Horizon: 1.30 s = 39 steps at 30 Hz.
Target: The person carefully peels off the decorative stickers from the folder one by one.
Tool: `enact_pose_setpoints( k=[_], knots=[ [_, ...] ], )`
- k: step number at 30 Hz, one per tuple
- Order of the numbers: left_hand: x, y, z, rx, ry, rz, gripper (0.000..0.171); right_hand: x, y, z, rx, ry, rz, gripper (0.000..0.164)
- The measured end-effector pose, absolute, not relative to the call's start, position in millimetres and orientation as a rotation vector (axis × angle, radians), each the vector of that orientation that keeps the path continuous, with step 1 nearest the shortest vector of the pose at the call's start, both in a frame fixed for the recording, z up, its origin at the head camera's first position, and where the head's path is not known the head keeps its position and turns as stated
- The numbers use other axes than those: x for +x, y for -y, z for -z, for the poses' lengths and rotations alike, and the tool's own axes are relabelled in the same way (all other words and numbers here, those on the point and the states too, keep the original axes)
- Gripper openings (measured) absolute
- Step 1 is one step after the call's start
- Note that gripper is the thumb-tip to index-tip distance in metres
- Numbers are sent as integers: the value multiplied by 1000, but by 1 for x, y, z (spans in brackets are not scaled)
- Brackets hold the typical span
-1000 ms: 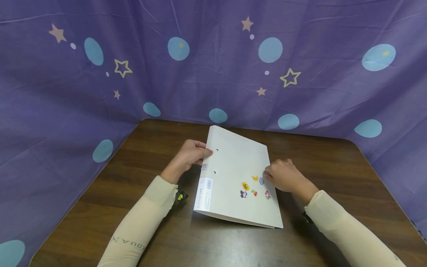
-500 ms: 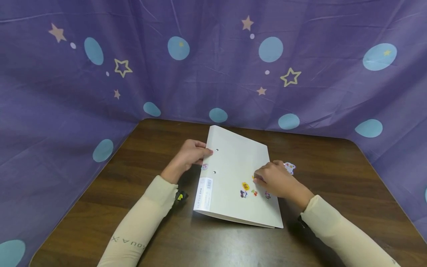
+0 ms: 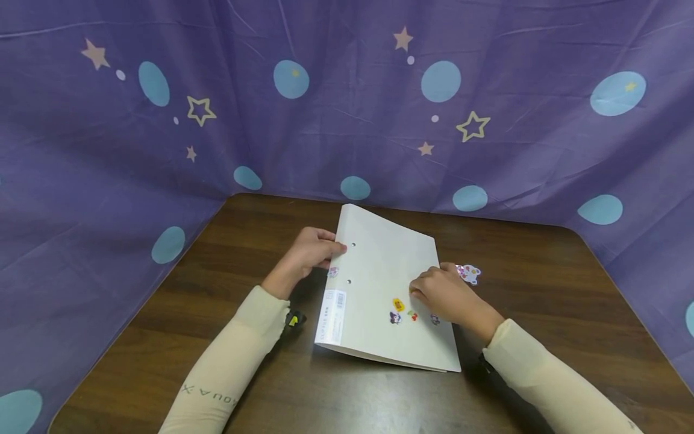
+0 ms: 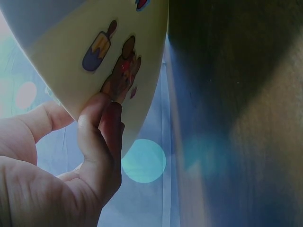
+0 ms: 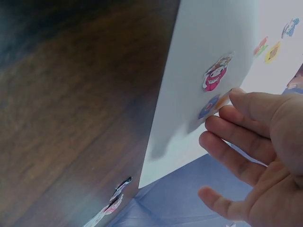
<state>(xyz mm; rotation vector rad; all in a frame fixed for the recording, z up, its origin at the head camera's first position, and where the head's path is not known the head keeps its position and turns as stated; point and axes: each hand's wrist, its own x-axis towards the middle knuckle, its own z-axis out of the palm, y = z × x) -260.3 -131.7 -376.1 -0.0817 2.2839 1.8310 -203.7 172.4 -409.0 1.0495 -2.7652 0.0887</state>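
Observation:
A white ring binder (image 3: 385, 271) stands tilted on the table, its spine to the left. My left hand (image 3: 313, 248) grips the spine, thumb on the front and fingers behind. In the left wrist view, those fingers overlap a brown animal sticker (image 4: 123, 71) beside a popsicle sticker (image 4: 99, 47). My right hand (image 3: 446, 294) has its fingertips on the front cover, thumb and forefinger at an orange sticker (image 5: 223, 101); its other fingers are loosely extended. A blue round sticker (image 5: 208, 108) and a pink character sticker (image 5: 217, 73) lie close by.
On the wooden table (image 3: 542, 301), a white bear-shaped sticker (image 3: 469, 274) lies just beyond my right hand. More small stickers, one a yellow one (image 3: 398, 304), dot the cover's lower part. A purple curtain (image 3: 347, 108) with stars and blue dots encloses the table's back and sides.
My right hand has moved left from the binder's right edge onto the cover, over the orange sticker. The bear-shaped sticker behind it has come into view. My left hand keeps its grip.

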Motion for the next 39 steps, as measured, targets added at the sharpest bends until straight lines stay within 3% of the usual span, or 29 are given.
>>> enact_pose_setpoints(
  k=[39],
  knots=[
    [-261,130,378,-77,-2294,-1823,39,-200,-158,416,1025,2708,300,7]
  ],
)
